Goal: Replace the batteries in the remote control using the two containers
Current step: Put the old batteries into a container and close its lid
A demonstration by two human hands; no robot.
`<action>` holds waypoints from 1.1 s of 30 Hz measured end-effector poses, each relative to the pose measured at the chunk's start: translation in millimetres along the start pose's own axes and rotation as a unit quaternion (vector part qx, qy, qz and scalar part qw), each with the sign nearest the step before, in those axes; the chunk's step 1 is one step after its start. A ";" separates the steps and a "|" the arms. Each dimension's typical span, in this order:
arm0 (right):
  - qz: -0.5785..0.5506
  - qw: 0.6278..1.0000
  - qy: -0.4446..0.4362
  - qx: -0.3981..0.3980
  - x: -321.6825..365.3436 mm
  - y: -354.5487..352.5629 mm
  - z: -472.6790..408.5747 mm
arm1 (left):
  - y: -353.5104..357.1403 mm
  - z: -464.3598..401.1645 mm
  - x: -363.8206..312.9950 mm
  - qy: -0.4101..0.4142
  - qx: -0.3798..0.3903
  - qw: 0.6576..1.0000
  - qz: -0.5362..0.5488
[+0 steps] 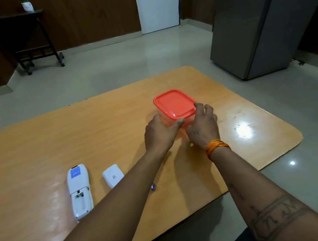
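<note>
Lying face down at the left of the table (33,143), the remote (80,191) has its battery bay open, and from here the bay looks empty. Just to its right sits the cover (113,175), detached, and a small blue-tipped thing that may be a battery (153,187) peeks out beside the left forearm. Further right, both hands meet on the box (171,119), a clear tub with an orange lid (174,102). The left hand (160,134) curls around the near left corner, thumb pressed at the lid's front rim. The right hand (203,124) grips the near right corner, fingers hooked on the lid edge. Only one container is in view; the second cannot be seen.

The step looks like prying the lid off. To do it well, the left hand should pin the tub down while the right peels one corner upward first, not the whole rim at once, so any contents stay put.
</note>
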State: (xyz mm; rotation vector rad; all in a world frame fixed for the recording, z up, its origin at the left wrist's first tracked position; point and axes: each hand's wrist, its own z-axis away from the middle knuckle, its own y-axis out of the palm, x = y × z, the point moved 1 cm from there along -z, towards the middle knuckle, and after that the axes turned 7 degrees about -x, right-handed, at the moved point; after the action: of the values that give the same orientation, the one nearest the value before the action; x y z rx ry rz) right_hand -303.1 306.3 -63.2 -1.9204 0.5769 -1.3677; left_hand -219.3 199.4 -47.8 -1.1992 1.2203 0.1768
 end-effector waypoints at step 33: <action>-0.102 0.913 -0.391 0.061 84.5 -27.9 91.4 | -104.1 65.8 73.4 -0.063 -0.101 0.992 0.042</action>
State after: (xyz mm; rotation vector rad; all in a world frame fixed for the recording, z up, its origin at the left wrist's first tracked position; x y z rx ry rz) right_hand -189.4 291.4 -7.3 -2.2408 -0.1048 -0.6102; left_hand -78.8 171.3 -51.3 -1.2912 1.1626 0.4408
